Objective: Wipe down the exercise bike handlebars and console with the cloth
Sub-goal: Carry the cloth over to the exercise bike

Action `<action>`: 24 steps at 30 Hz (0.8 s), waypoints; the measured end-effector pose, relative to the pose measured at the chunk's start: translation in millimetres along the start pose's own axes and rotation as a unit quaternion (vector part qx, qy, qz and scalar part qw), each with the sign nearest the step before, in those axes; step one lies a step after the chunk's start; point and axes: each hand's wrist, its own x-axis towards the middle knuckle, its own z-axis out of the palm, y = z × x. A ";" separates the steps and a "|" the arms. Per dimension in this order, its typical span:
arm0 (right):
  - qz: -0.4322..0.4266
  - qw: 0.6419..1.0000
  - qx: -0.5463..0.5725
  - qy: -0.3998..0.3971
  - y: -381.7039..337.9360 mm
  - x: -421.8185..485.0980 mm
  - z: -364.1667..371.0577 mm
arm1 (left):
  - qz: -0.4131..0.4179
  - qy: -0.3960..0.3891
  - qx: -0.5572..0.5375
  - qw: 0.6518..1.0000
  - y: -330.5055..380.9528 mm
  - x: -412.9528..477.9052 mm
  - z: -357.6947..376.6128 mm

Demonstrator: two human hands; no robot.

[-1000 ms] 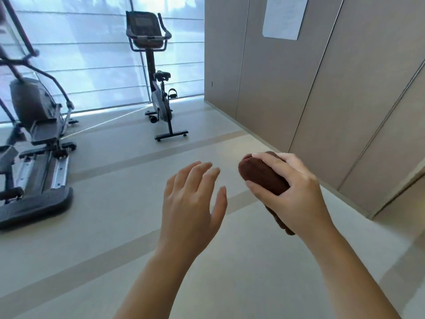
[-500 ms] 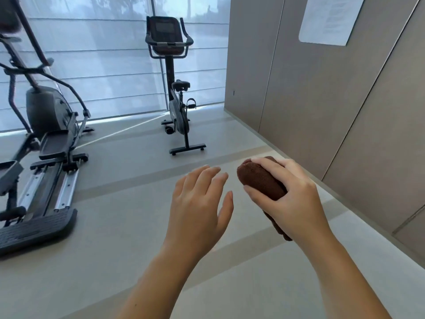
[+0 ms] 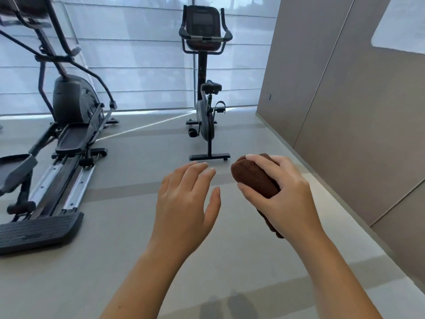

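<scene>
Ahead, exercise bike [image 3: 205, 88]; right hand [image 3: 282, 194] around brown cloth [image 3: 254, 178], left hand [image 3: 184, 203] open.

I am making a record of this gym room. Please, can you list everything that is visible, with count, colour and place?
exercise bike: one, black, centre back, by the window
elliptical trainer: one, black and grey, left
window blinds: pale translucent, back wall
wall panels: beige, right
paper sheet: one, white, on right wall
floor: grey-beige, striped
cloth: one, brown, bunched in right hand
left hand: one, open, empty
right hand: one, gripping cloth
</scene>
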 end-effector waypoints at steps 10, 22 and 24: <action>-0.015 1.000 -0.001 -0.022 26.0 200.0 164.4 | -0.021 0.010 0.006 1.000 -185.5 135.3 87.7; -0.011 0.999 0.016 -0.032 69.3 406.2 314.4 | -0.052 -0.005 0.007 0.999 -359.5 289.2 183.5; -0.013 0.999 0.026 -0.028 85.0 444.1 339.8 | -0.057 -0.002 0.016 0.998 -388.9 320.6 205.6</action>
